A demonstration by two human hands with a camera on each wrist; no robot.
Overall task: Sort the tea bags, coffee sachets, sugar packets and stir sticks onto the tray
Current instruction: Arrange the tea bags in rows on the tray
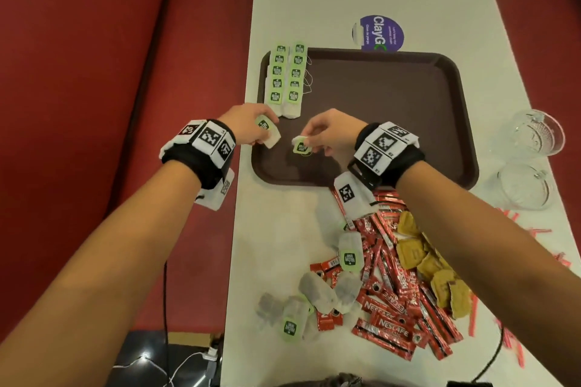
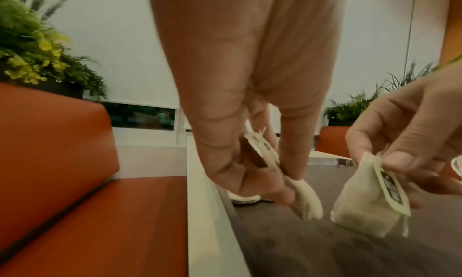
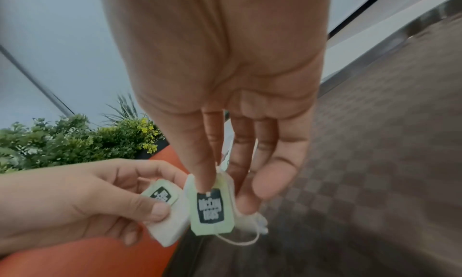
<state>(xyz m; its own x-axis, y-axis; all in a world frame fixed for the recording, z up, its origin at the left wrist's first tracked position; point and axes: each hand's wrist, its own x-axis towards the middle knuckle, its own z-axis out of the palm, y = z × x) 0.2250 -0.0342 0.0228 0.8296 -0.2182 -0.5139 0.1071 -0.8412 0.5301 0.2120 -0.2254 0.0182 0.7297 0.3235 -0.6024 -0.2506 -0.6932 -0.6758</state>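
Note:
A brown tray (image 1: pixel 393 110) lies on the white table, with two columns of green-tagged tea bags (image 1: pixel 287 78) along its left edge. My left hand (image 1: pixel 251 127) pinches one tea bag (image 1: pixel 268 133) over the tray's left rim; the same bag (image 2: pixel 265 168) hangs from its fingers in the left wrist view. My right hand (image 1: pixel 327 132) pinches another tea bag (image 1: pixel 301 146) by its tag just above the tray floor. That bag (image 3: pixel 212 206) shows its green tag and loose string in the right wrist view. Loose tea bags (image 1: pixel 317 292), red coffee sachets (image 1: pixel 390 292), tan sugar packets (image 1: pixel 427 264) and red stir sticks (image 1: pixel 515 339) lie in a pile in front of the tray.
Two glass cups (image 1: pixel 531 135) stand right of the tray. A purple round sticker (image 1: pixel 379 33) sits behind it. A red bench (image 1: pixel 94 72) runs along the table's left side. Cables (image 1: pixel 176 364) hang near the front left corner.

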